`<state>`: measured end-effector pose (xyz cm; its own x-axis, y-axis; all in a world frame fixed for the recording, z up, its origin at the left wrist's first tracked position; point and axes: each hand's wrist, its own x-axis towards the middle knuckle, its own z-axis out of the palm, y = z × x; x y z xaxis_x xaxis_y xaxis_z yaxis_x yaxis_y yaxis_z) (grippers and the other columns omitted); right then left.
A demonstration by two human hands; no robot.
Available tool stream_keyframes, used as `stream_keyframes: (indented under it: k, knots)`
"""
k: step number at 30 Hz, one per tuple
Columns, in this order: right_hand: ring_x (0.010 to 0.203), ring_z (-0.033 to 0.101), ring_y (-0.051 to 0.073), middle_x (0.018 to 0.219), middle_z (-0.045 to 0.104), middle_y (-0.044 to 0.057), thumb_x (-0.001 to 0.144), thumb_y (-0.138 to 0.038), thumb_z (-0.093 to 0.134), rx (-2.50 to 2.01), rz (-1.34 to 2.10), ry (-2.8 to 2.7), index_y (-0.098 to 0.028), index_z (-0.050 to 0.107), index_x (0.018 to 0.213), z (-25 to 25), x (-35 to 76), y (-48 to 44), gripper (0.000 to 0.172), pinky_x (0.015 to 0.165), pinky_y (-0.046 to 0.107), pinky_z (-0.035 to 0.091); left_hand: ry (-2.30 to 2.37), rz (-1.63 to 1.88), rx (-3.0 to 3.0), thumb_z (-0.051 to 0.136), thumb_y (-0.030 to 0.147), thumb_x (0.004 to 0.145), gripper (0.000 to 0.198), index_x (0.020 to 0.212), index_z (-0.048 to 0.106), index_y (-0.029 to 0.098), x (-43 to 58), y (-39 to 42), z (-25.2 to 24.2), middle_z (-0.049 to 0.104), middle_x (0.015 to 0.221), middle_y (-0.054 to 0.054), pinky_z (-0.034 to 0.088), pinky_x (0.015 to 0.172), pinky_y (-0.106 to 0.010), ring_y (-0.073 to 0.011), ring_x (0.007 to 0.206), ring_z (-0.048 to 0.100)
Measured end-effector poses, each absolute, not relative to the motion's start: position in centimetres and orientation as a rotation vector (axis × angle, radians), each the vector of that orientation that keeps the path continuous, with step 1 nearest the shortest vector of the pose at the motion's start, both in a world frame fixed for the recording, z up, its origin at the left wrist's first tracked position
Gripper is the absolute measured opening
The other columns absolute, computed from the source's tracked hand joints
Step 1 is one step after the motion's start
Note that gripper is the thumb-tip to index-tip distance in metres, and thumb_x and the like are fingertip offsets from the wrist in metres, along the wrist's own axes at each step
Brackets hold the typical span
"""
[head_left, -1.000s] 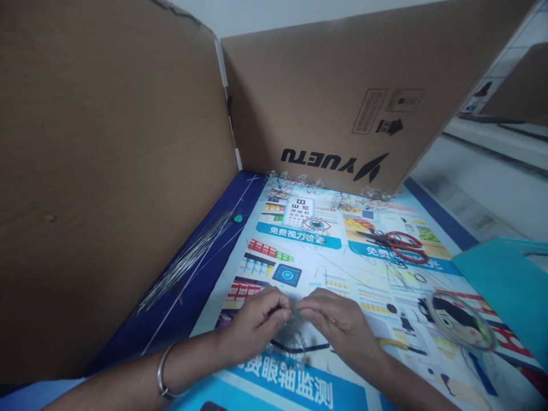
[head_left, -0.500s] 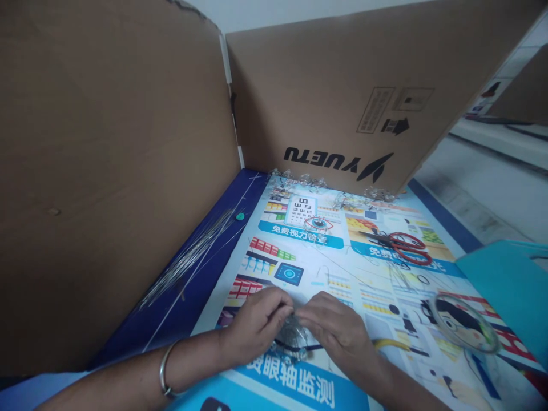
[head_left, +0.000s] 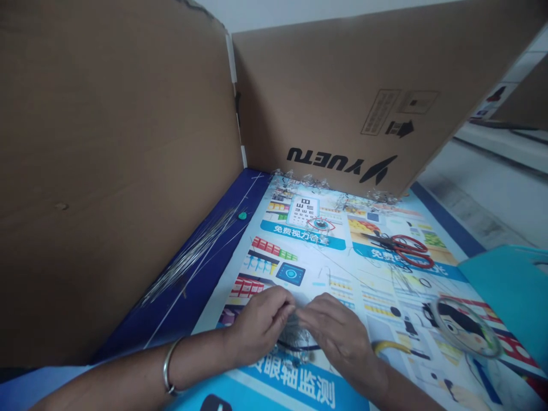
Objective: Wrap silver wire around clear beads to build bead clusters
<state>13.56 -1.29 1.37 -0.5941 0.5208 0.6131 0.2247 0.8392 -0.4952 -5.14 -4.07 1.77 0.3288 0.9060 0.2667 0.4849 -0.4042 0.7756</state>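
There are two brown cardboard panels (head_left: 107, 171), one printed paper poster (head_left: 299, 268), one pair of red-handled scissors (head_left: 406, 246), one round clear plastic dish (head_left: 464, 326), one turquoise box (head_left: 509, 291) and one clear beaded wire piece (head_left: 294, 331). Two hands show: the left hand (head_left: 261, 322) and the right hand (head_left: 338, 334).

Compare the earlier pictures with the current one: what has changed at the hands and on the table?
Little. The left hand and right hand keep pinching the clear wire piece between them, fingertips only shifting slightly. Nothing taken or released. The red scissors, wire bundle and clear dish lie unmoved.

Small wire piece (head_left: 294, 330) — seemingly clear-beaded — pinched between fingers (head_left: 286, 311).
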Motion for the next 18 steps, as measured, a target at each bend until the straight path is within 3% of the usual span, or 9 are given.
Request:
stream_keyframes:
  k: [9,18]
  knots:
    - [0.071,0.054,0.016,0.082,0.061,0.006,0.089,-0.011,0.049,-0.528,0.192,-2.276,-0.017,0.057,0.100,0.67,13.42,-1.50,0.014,0.062,0.031,0.045,1.245,0.946,1.992,0.037,0.021,0.093,0.016,0.081,0.047,0.017,-5.00,-4.23,1.64,0.052,0.074,-0.001,0.036,0.063,-0.024,-0.0137,0.069,0.048]
    - [0.068,0.055,0.016,0.078,0.064,0.006,0.087,-0.010,0.052,-0.513,0.127,-2.298,-0.015,0.060,0.095,0.66,13.09,-1.50,0.012,0.060,0.031,0.043,1.264,0.960,1.977,0.038,0.020,0.092,0.015,0.080,0.047,0.017,-4.96,-4.14,1.66,0.052,0.074,-0.001,0.036,0.063,-0.023,-0.0135,0.069,0.049]
